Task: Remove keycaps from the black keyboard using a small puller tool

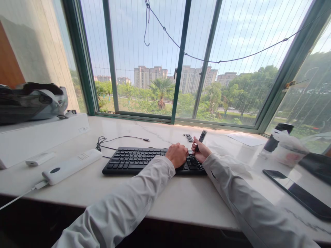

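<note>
A black keyboard [139,159] lies on the white marble-look ledge in front of me. My left hand [177,155] rests over its right part with the fingers curled down; what the fingertips pinch or press is hidden. My right hand [201,151] is just right of it, above the number-pad end, and closed around a slim black brush [200,139] whose tip points up and away. Under the right hand, some of the keyboard seems to lack its caps. Several loose black keycaps [188,137] lie behind the keyboard.
On the left are a white power bank [72,166], a small white device [40,159] and a white box [43,134] bearing a dark headset. A black cable [124,137] lies behind the keyboard. At right are crumpled clear plastic [232,163], a phone [297,193] and a bagged item [289,148].
</note>
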Motion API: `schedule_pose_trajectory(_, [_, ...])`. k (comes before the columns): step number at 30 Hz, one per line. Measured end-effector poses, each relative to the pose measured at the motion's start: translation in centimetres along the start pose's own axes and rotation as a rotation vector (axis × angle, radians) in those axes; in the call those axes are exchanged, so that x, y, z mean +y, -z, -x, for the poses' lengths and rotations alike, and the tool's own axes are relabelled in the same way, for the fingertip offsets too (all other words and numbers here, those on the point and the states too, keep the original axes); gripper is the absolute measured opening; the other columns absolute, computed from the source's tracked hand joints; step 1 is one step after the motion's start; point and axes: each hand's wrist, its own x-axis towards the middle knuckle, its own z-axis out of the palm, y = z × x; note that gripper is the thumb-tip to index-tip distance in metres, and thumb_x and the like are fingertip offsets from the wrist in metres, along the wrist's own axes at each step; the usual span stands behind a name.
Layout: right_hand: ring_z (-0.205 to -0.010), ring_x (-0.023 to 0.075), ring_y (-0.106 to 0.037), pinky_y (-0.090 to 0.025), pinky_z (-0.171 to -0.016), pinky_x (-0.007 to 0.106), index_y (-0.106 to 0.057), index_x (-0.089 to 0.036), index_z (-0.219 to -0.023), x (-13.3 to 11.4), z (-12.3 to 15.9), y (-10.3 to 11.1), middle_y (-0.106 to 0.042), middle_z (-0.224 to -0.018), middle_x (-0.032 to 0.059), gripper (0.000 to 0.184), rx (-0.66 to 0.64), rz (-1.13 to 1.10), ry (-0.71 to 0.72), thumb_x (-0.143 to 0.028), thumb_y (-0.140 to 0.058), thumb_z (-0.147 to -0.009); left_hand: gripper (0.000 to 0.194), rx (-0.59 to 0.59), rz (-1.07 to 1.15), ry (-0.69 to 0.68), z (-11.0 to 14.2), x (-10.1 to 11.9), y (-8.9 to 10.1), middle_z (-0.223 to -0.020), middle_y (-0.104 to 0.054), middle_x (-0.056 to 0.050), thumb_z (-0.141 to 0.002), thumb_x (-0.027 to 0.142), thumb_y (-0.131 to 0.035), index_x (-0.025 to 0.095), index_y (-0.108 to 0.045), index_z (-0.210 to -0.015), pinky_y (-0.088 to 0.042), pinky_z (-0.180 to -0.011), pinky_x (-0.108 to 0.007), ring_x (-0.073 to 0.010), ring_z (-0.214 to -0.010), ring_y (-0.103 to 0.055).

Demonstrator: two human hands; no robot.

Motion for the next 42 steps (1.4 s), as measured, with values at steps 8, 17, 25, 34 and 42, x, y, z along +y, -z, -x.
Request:
schedule_pose_trajectory(8, [-0.037, 0.0050, -0.033, -0.024, -0.033, 0.018, -0.044, -0.019, -0.068, -0.2, 0.2, 0.0, -0.036, -0.045, -0.0093, 0.038, 0.035, -0.056, -0.004, -0.044, -0.068, -0.082, 0.035, -0.024, 0.010, 0.060, 0.1, 0.0, 0.4, -0.098, -0.068, -0.010, -0.096, 0.033, -0.039, 0.018, -0.071, -0.095, -0.050, -0.080, -0.035, -0.0227, -0.097, -0.060])
schedule_pose_trajectory(17, [-0.037, 0.0052, -0.033, -0.024, -0.033, 0.019, -0.043, -0.020, -0.067, 0.1, -0.1, 0.3, -0.036, -0.045, -0.0093, 0.041, -0.001, -0.024, 0.010, -0.046, -0.073, -0.076, 0.036, -0.040, 0.036, 0.054, 0.1, 0.1, 0.5, -0.098, -0.068, -0.010, -0.096, 0.033, -0.037, 0.018, -0.070, -0.094, -0.051, -0.077, -0.034, -0.0233, -0.096, -0.060])
schedule_pose_trajectory(25, [-0.037, 0.0048, -0.033, -0.026, -0.033, 0.018, -0.041, -0.020, -0.065, 0.2, -0.5, 0.5, -0.036, -0.045, -0.0093, 0.042, -0.038, -0.013, 0.008, -0.044, -0.074, -0.077, 0.037, -0.049, 0.066, 0.051, 0.2, 0.3, 0.2, -0.100, -0.068, -0.010, -0.097, 0.032, -0.035, 0.018, -0.070, -0.095, -0.051, -0.080, -0.036, -0.0235, -0.098, -0.060])
schedule_pose_trajectory(34, [-0.037, 0.0046, -0.034, -0.028, -0.033, 0.016, -0.044, -0.019, -0.067, -0.1, -0.8, 1.1, -0.037, -0.046, -0.0091, 0.037, -0.097, -0.002, -0.052, -0.038, -0.073, -0.078, 0.031, -0.085, 0.181, 0.020, 0.1, -0.3, -0.3, -0.104, -0.067, -0.005, -0.094, 0.033, -0.041, 0.025, -0.071, -0.098, -0.051, -0.080, -0.033, -0.0210, -0.096, -0.064])
schedule_pose_trajectory(42, [-0.036, 0.0031, -0.030, -0.028, -0.032, 0.014, -0.042, -0.020, -0.065, 0.7, -1.3, 1.0, -0.036, -0.045, -0.0090, 0.036, -0.018, 0.012, 0.067, -0.032, -0.072, -0.081, 0.030, -0.101, 0.228, 0.098, 0.1, -0.3, -1.0, -0.107, -0.065, -0.003, -0.093, 0.036, -0.044, 0.028, -0.071, -0.102, -0.050, -0.081, -0.030, -0.0194, -0.097, -0.064])
